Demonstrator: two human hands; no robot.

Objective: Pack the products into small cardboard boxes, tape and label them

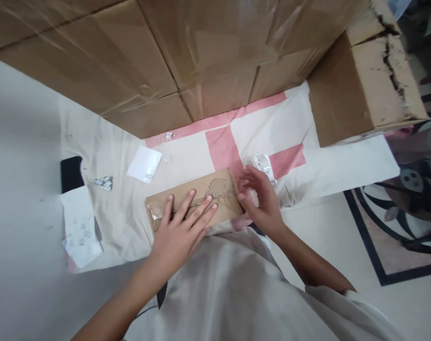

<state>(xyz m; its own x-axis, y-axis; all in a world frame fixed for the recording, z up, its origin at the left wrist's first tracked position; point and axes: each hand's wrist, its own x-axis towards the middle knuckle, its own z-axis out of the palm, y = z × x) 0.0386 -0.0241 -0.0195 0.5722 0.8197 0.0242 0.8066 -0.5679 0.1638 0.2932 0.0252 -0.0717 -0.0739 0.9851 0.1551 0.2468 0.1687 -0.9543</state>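
A flat brown piece of cardboard (220, 187) with dark drawn lines lies across my lap edge on the cloth. My left hand (180, 227) rests flat on it, fingers spread, covering its lower middle. A small shiny patch, perhaps clear tape (155, 211), shows at the cardboard's left end. Beside the right end is my right hand (259, 196), fingers loosely curved and thumb apart, with nothing visible in its grasp. Just behind those fingers sits a white roll (262, 163), partly covered by the hand; it looks like tape.
Large taped cardboard boxes (215, 71) wall off the far side, and another torn box (343, 94) stands at right. White paper (144, 163), crumpled scraps (103, 183), a marked sheet (81, 227) and a black item (71, 173) lie on the pink-and-white cloth (187, 154).
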